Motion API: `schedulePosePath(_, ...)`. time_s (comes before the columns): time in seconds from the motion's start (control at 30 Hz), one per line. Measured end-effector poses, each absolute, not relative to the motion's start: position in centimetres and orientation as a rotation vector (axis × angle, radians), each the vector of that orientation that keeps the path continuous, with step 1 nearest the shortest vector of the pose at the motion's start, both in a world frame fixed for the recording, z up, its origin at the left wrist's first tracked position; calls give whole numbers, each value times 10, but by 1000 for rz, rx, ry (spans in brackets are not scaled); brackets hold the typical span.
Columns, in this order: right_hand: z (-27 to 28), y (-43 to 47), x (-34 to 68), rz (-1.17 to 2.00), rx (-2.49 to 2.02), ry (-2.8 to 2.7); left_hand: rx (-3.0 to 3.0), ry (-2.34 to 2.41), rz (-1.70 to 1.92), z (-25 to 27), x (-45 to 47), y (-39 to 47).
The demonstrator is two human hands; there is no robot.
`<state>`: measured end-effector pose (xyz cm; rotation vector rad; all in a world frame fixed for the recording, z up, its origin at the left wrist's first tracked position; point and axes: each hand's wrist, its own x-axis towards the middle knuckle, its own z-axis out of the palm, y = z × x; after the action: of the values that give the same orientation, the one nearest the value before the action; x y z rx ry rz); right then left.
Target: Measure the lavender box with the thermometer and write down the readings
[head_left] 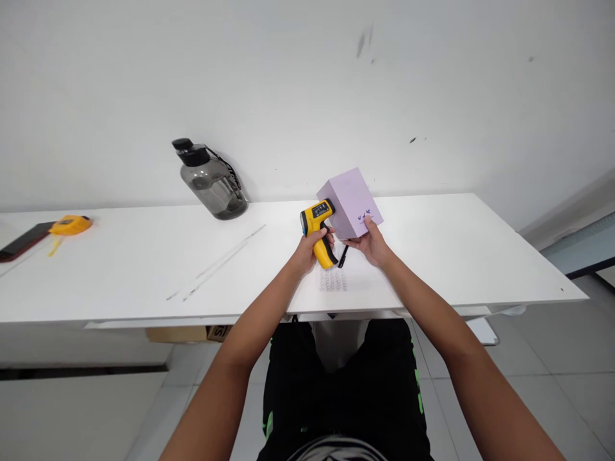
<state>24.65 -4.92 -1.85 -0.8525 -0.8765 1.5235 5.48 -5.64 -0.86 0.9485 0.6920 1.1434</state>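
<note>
Pen [343,257] lies between left hand [308,250], wrapped round yellow thermometer gun [316,222], and right hand [372,246], pinching purple box [353,200], bottle [211,187] standing leftward.

A: Where's the camera?
B: On the wearer's head; it looks forward and down over the lap [341,397].
A: How near?
B: Left hand [307,249] and right hand [373,245] sit near, mid-frame; the wall [269,83] fills the top.

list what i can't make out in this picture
All in the head view:
Rows of writing: too small to read.
Dark panel on the yellow gun-shaped device: markings too small to read.
Far side of the purple box: hidden by the box itself.
Dark tool at far left: cut off by the picture's left edge.
Cardboard box: partly hidden by the table above it.
</note>
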Motion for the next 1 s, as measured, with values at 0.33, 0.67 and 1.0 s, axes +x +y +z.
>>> schedulePosePath(0.33,-17,-51,248,1554,-833,-873,878,700,1137,1,55,-63)
schedulePosePath(0.67,-18,-51,248,1548,-844,-870,890,710,1137,0,55,-64)
schedulePosePath(1.0,-18,-50,249,1551,-865,-892,865,701,1128,-1,55,-63)
